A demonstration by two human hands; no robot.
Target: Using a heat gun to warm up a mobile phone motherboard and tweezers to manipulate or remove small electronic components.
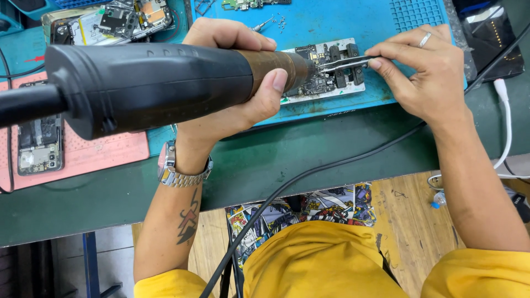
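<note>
My left hand (234, 83) grips a big black hot-air gun (143, 83) with a brown metal nozzle. The nozzle tip points at a small circuit board (320, 83) clamped in a white holder (345, 47) on the blue mat (331, 22). My right hand (430, 72) pinches metal tweezers (345, 62), and their tips rest on the board just beside the nozzle. A ring is on one right finger and a metal watch (174, 168) sits on my left wrist.
An opened phone (38, 146) lies on a pink mat (94, 154) at left. Another dismantled phone (118, 22) sits at the back left. A black cable (342, 160) crosses the green bench edge, and a white cable (507, 116) hangs at right. Loose screws (279, 22) lie on the blue mat.
</note>
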